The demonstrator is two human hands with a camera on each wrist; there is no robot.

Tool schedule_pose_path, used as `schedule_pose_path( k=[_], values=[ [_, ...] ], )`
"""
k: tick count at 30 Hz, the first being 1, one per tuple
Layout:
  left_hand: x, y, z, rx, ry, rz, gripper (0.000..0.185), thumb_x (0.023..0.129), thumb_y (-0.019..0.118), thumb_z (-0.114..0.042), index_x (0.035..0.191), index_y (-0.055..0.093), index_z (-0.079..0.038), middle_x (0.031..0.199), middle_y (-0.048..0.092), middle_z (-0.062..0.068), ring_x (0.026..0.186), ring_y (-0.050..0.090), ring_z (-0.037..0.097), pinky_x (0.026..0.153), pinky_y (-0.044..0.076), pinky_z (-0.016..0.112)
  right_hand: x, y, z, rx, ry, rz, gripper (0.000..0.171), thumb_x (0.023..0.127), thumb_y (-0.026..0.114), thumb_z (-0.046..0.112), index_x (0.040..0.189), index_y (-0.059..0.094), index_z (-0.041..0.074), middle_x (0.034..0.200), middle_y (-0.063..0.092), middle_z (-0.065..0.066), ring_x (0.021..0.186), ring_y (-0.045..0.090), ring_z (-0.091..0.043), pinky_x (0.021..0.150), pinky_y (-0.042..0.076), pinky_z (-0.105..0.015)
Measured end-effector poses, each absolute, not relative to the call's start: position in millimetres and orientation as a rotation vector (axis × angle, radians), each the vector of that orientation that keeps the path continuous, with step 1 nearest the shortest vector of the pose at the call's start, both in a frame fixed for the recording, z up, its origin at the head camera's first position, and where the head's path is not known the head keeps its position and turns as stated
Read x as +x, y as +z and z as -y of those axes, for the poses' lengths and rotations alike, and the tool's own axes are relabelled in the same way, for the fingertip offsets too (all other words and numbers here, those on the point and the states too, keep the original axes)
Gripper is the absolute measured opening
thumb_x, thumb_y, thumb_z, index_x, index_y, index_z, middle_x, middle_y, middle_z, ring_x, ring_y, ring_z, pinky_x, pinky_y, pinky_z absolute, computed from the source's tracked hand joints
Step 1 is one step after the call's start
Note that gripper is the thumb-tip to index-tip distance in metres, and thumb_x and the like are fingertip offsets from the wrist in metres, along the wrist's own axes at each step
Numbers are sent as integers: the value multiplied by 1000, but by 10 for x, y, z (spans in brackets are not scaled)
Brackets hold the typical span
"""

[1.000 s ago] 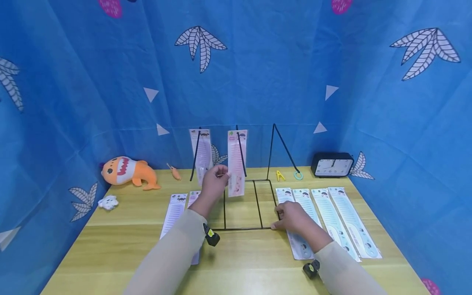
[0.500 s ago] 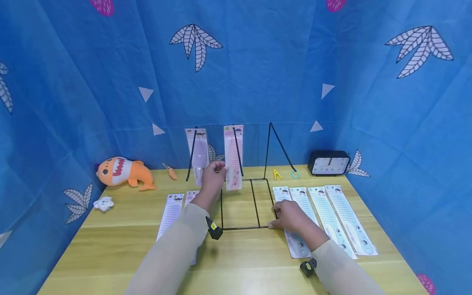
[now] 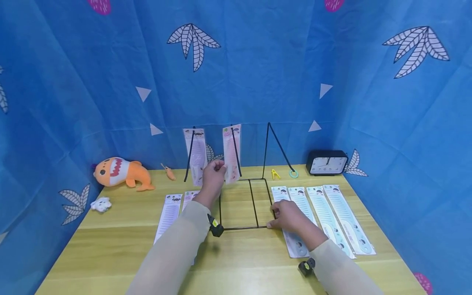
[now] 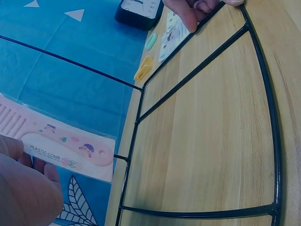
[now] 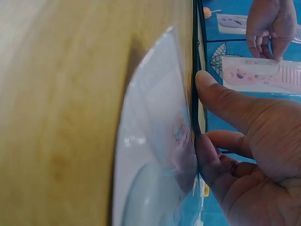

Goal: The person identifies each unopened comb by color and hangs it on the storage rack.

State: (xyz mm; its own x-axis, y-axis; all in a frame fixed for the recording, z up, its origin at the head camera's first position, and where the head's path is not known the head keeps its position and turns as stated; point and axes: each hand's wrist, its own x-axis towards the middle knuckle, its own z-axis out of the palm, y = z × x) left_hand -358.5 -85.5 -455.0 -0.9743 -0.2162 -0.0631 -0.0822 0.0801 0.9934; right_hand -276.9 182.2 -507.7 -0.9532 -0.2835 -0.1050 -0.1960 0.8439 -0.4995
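Observation:
My left hand (image 3: 212, 182) pinches the left edge of a packaged pink comb (image 3: 231, 151), which hangs from the middle hook of a black wire rack (image 3: 253, 203). In the left wrist view, the words "PLASTIC COMB" show on that pink comb's pack (image 4: 70, 146). The pack leans slightly, its lower end toward the left. On the rack's left hook hangs a packaged purple comb (image 3: 199, 153). My right hand (image 3: 293, 219) grips the right side of the rack's base near the front corner, thumb and fingers round the wire. The right hook holds no comb.
Several packaged green combs (image 3: 346, 213) lie at the right, the nearest partly under my right hand. At the left lie a purple comb pack (image 3: 169, 215) and a pink one, partly hidden. Behind are an orange plush shark (image 3: 123, 172), a yellow clip (image 3: 275, 174) and a black clock (image 3: 326, 162).
The pink comb pack has slid back along the middle hook, with my left hand following it, and now tilts a little. My right hand stays on the rack's base.

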Motion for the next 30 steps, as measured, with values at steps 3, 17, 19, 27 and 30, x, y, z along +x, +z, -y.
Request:
schedule_pose_path(
  k=[3,17,19,27,30],
  values=[
    [-3586,-4550,862,302,-2039,2239,16,111,63,-14,125,69,-10,133,64,10,130,59,27,115,56,42,-2782,-5079,-1819,-366,-719,-2851,38,81,99,29,84,64,12,77,52,-2,73,47,-18,65,35,-30],
    [-3398,-4529,929,267,-2028,2369,52,112,62,-21,161,52,-7,164,56,15,154,52,32,127,47,44,-2783,-5078,-1799,-353,-724,-2822,40,83,98,29,81,61,12,74,51,-1,70,47,-17,64,34,-30],
    [-3303,-4527,966,266,-1979,2428,54,112,62,-21,162,50,-5,164,55,16,153,53,33,126,47,45,-2784,-5085,-1790,-354,-725,-2817,40,83,98,29,80,61,12,74,51,-1,69,46,-17,64,34,-30],
    [-2927,-4516,1173,183,-1695,2617,41,107,67,-20,143,68,-1,138,73,17,133,68,33,109,61,45,-2785,-5092,-1802,-366,-720,-2841,43,81,99,29,80,60,11,74,49,-1,70,45,-17,63,33,-29],
    [-2817,-4486,1366,154,-1564,2700,32,105,70,-21,130,74,-2,126,76,15,122,71,33,98,63,46,-2789,-5090,-1793,-362,-722,-2836,42,82,99,28,80,60,10,74,48,-1,70,45,-18,63,33,-29]
  ],
)
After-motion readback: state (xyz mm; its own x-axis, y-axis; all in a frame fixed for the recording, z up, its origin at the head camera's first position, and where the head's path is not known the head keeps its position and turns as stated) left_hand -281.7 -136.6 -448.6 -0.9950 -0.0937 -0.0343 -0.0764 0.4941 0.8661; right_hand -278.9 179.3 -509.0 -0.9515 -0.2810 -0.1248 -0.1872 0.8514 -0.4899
